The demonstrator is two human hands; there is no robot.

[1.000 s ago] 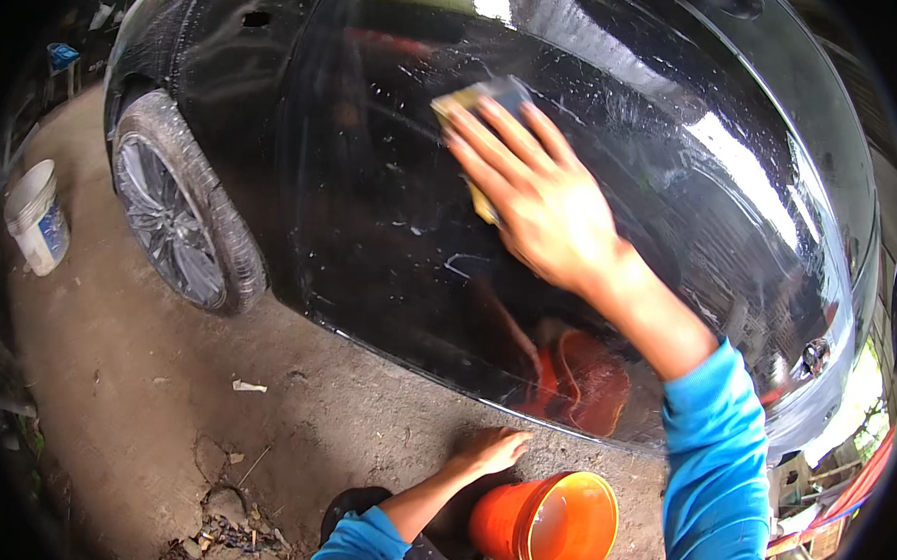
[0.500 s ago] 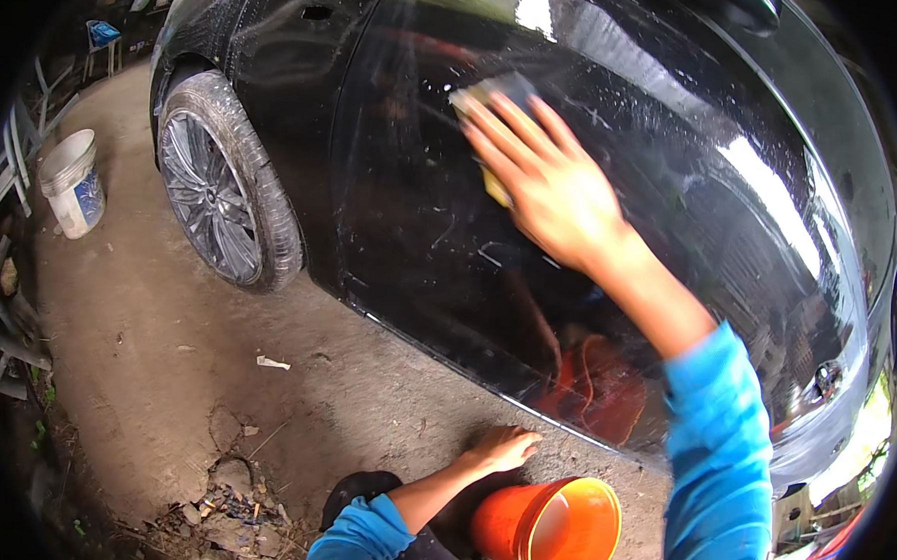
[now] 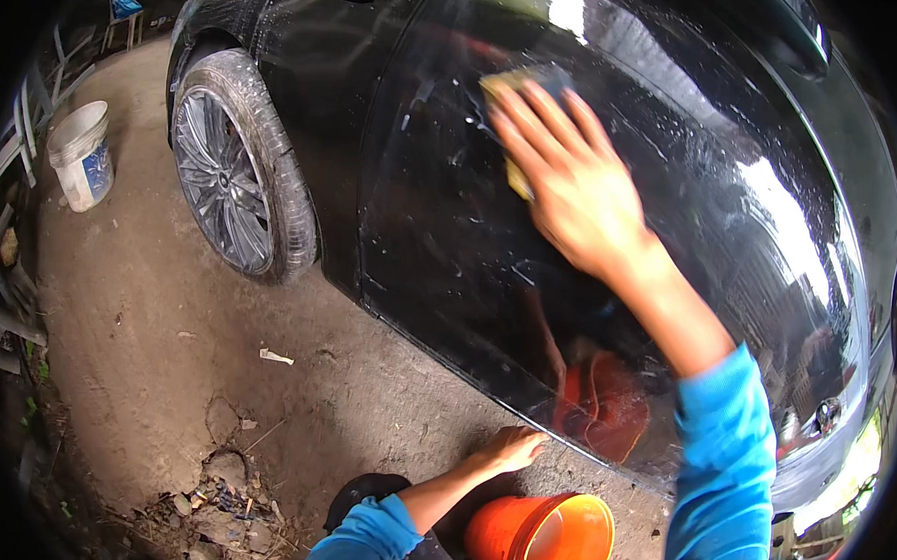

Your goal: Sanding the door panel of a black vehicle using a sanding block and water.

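My right hand [image 3: 582, 191] presses a yellow-and-grey sponge [image 3: 502, 85] flat on the wet, glossy black car door [image 3: 439, 260], fingers wrapped over its top. My left hand [image 3: 511, 448] is low beside the door's bottom edge, fingers curled; whether they grip anything is hidden. An orange bucket [image 3: 497, 537] stands on the ground just below that hand, with pale liquid visible inside. Whitish streaks and droplets mark the door around the sponge.
The front wheel [image 3: 228, 175] is left of the door, and a side mirror [image 3: 799, 35] juts at top right. A white bucket [image 3: 82, 154] stands at left near metal bars and a small stool [image 3: 124, 21]. Broken rubble [image 3: 228, 511] lies on the dirt floor [image 3: 145, 347].
The view has shifted, so the car and white bucket appear farther right and mostly higher. My right hand has slid the sponge slightly upward over the door. My left hand stays low by the edge.
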